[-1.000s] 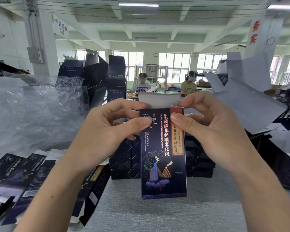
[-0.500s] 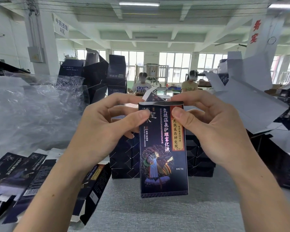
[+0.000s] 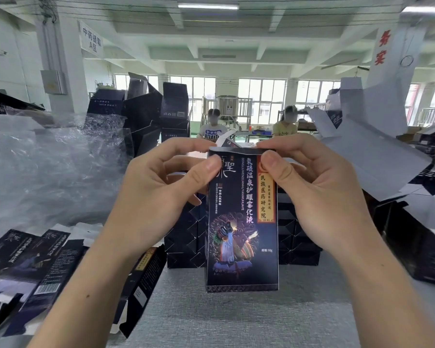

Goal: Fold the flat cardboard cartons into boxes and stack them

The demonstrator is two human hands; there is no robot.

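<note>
I hold a dark printed carton [image 3: 242, 229] upright in front of me, above the grey table [image 3: 236, 320]. My left hand [image 3: 161, 194] grips its upper left side, thumb on the front face. My right hand [image 3: 312, 189] grips its upper right side, thumb on the front and forefinger along the top edge. The top flap [image 3: 227, 141] is bent down over the opening, with a white tab still sticking up. Behind the carton stands a stack of folded dark boxes [image 3: 186, 237]. Several flat cartons [image 3: 35, 272] lie at the lower left.
Crumpled clear plastic wrap [image 3: 50, 172] fills the left side. Tall dark cartons [image 3: 146, 109] stand at the back left. Opened white-sided cartons [image 3: 369, 151] and dark ones [image 3: 422, 252] pile up on the right. Two people [image 3: 212, 126] sit at a far table.
The white top flap, upright a second ago, has been folded down over the carton's opening. Both hands have shifted slightly along the top edge.
</note>
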